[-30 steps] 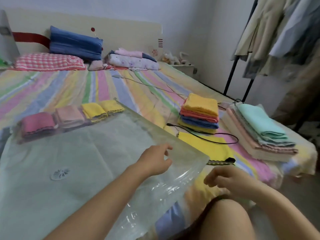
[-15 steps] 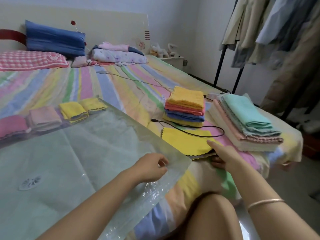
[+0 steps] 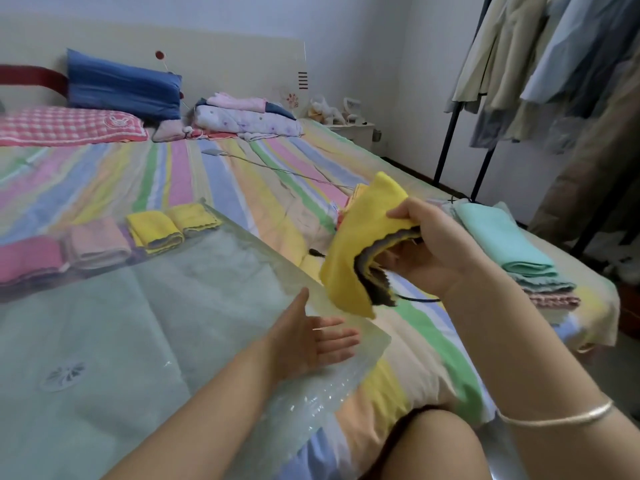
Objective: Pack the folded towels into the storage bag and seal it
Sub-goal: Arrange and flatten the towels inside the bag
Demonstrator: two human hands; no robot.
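A large clear storage bag [image 3: 145, 306] lies flat on the striped bed. At its far end, inside it, lie two yellow folded towels [image 3: 173, 226], a pale pink one [image 3: 97, 247] and a deeper pink one [image 3: 27, 258]. My right hand [image 3: 426, 244] grips a yellow towel [image 3: 360, 237] and holds it in the air above the bag's near corner. My left hand [image 3: 311, 337] is open, palm up, fingers straight, at the bag's open edge. A stack of larger towels topped by a mint one [image 3: 502, 244] sits to the right.
A black cable [image 3: 415, 299] runs across the bed under the lifted towel. Pillows [image 3: 121, 84] and folded bedding [image 3: 246, 116] are at the headboard. A clothes rack [image 3: 554, 64] with hanging garments stands right of the bed. My knee [image 3: 433, 445] is at the bottom.
My right hand has picked the yellow towel up off the bed and raised it. My left hand has opened from a curled hold at the bag's edge.
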